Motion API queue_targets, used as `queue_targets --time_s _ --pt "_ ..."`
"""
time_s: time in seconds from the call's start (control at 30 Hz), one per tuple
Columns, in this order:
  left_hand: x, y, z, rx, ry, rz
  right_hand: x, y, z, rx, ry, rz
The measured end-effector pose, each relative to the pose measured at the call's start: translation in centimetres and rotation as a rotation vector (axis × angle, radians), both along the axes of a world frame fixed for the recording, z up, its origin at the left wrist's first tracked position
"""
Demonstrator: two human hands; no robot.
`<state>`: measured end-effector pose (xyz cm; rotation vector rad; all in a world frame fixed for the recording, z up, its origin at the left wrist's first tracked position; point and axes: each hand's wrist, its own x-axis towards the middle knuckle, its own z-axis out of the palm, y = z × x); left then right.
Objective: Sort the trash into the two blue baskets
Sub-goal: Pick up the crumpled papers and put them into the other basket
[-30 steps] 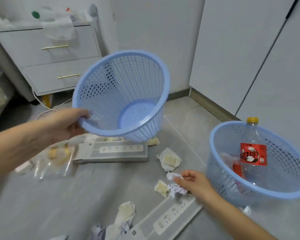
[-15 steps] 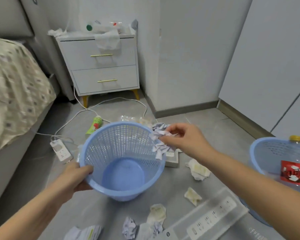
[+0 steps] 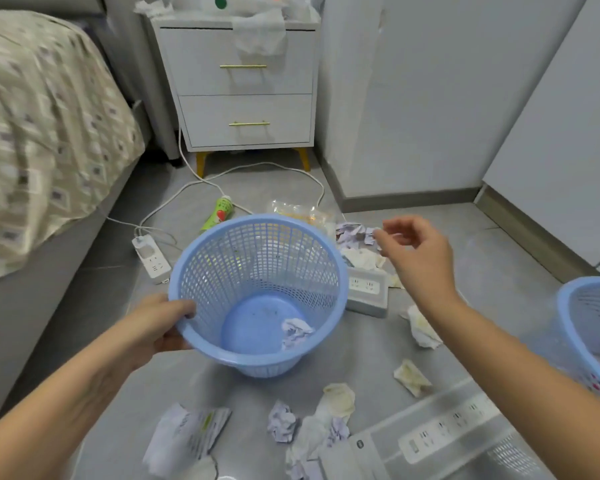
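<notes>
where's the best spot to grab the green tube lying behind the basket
Take the green tube across the middle of its body, coming from above. It lies flat on the floor, white cap end pointing away toward the nightstand, so both long sides look open to a pinch. A white cable runs close by its cap end and the basket rim hides its near end, so mid-body seems clearest.

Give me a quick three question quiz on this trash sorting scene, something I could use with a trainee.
1. True or false: the left hand holds the rim of the near blue basket.
2. What lies inside that basket?
A. green tube
B. crumpled paper
C. power strip
3. Fill in: the right hand holds ____.

Key:
1. True.
2. B, the crumpled paper.
3. Nothing; its fingers hang loosely curled above the floor litter.
</notes>
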<state>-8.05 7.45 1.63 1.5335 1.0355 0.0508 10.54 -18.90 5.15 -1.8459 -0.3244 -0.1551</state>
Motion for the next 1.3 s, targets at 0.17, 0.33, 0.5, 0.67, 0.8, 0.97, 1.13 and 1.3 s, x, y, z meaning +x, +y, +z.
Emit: queue_targets --time_s 0.17,0.33,0.5,0.67,0.8,0.97,1.13,1.3 --pt "-0.9 1.5 -1.1 -0.014 0.058 0.035 -1.0 -2.7 -12.2 -0.869 0.307 0.44" --pt "-0.3 1.4 -1.9 -0.032 0.067 0.066 -4.3 -1.2 -18.3 -1.04 0.36 0.638" --pt "0.0 1.2 -2.1 -0.032 0.069 0.08 -4.5 -0.3 -19.5 -1.123 0.335 0.619" --pt "0.1 0.9 -1.8 -0.033 0.079 0.071 -5.4 -0.5 -21.5 -1.146 0.309 0.647" --pt "0.4 0.7 -1.9 -0.043 0.079 0.068 -5.6 -1.2 -21.1 -1.095 0.313 0.675" --pt "0.8 0.3 -2.0 -0.047 0.08 0.044 -2.8 -3.3 -16.4 -0.799 0.381 0.515" --pt "1.1 -0.8 -1.8 -0.055 0.068 0.032 -1.1 -5.5 -8.7 -0.367 0.535 0.495" --pt "1.3 -2.0 -1.6 -0.044 0.068 -0.008 0.9 -7.7 -1.4 0.082 0.66 0.533"
